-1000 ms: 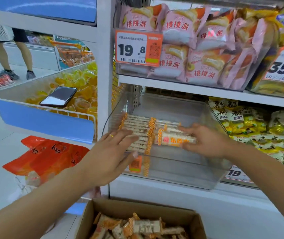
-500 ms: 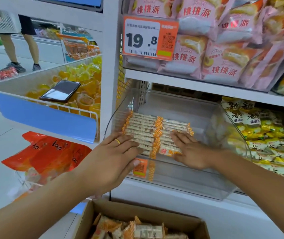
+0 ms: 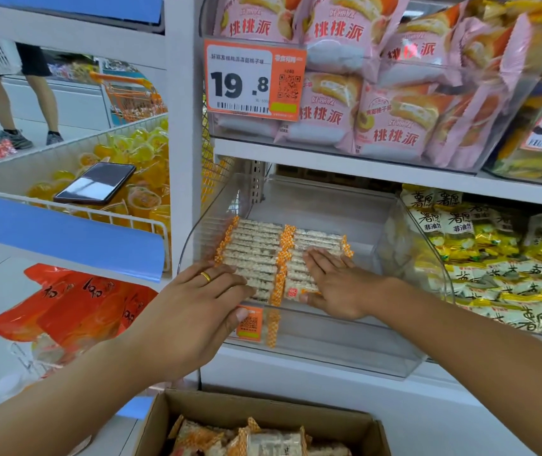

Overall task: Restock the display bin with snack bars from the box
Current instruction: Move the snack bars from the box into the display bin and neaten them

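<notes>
Head view looks down into a clear plastic display bin (image 3: 312, 350) on the lower shelf, where white snack bars with orange-checked wrapper ends (image 3: 253, 251) lie side by side in two neat rows across the bin floor. The step in hand looks like tidying: bars already placed are being squared up, not carried. The left hand (image 3: 194, 311) rests over the bin's front edge, fingers straight and close together, fingertips touching the nearest bars of the left row, thumb against the front wall by a small orange label (image 3: 250, 324); it grips nothing. The right hand (image 3: 335, 284) lies flat on the right row, palm down, fingers straight and slightly spread, pressing the bars; it too holds nothing. Both forearms reach in from below, the left from the lower left, the right from the lower right.

Much of the bin floor at the right and the back is bare, so the restock seems only partly done. More bars lie loose in the brown cardboard box (image 3: 230, 413) at the bottom edge, directly below the bin. The next move likely calls for lifting one hand out, reaching down into the box for another handful, and laying it beside the right row with the wrappers aligned the same way.
</notes>
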